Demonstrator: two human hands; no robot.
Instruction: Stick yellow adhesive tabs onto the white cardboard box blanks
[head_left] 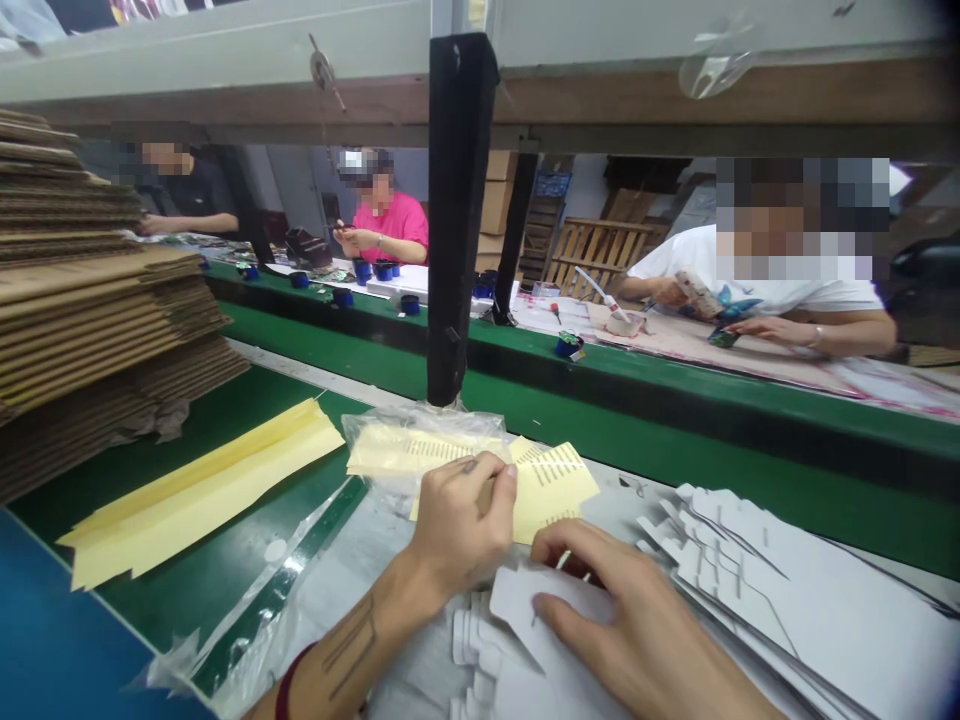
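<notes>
My left hand [461, 525] sits curled, thumb and fingers pinched on the near edge of a yellow adhesive sheet [551, 485]. The sheet fans out just beyond and to the right of that hand, printed with rows of thin dark lines. My right hand [637, 625] lies flat and relaxed, fingers spread, pressing on a white die-cut card [529, 605] directly beneath it; it grips nothing, only rests its fingertips on the card. The yellow sheet lies just ahead of this hand, its lower corner nearly touching my index finger.

More yellow sheets sit in a clear plastic bag [397, 450] just beyond my left hand, against a black post [457, 220]. To the right of my right hand spreads a fanned pile of white die-cut cards [787, 590]. Well to the left of my left hand lie long yellow backing strips [202, 490] on the green surface [187, 590], and farther left rises a stack of brown cardboard [97, 310].

Across the green divider, three other people work at their own bench, well apart from my hands.
</notes>
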